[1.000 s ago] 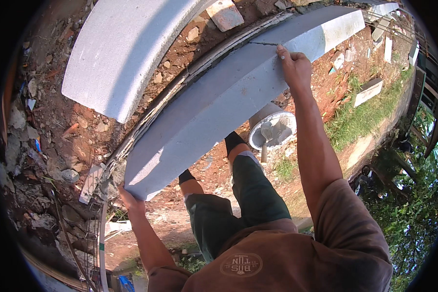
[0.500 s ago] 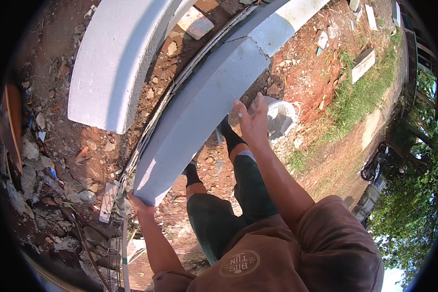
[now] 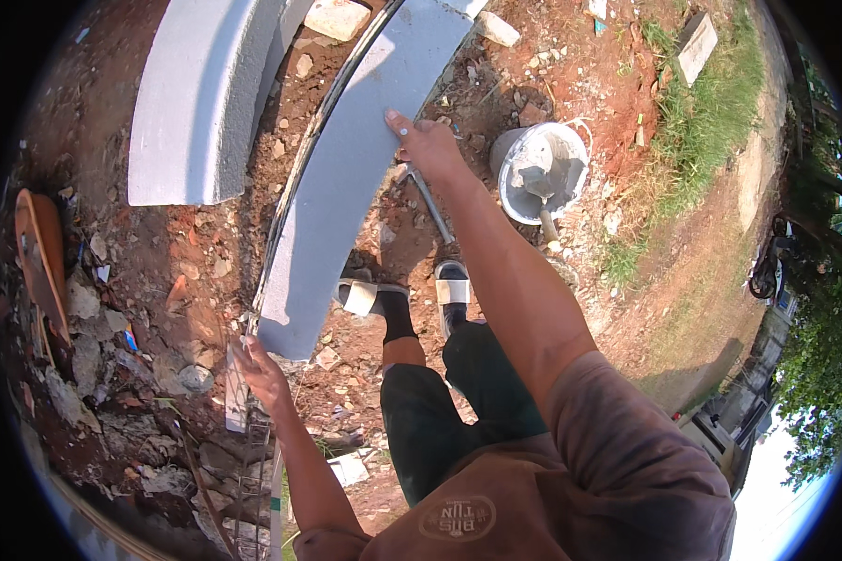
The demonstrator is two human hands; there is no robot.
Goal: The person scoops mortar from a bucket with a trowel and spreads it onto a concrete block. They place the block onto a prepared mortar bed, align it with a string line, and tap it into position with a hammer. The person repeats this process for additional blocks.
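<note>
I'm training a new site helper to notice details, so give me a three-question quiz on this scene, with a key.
1. Which tool rests in the white bucket?
2. Which is nearer the picture-lower end of the curved concrete slab by the feet: the person's left hand or right hand?
3. True or false: the person's feet are bare.

Key:
1. A trowel.
2. The left hand.
3. False: they wear slide sandals over dark socks.
</note>
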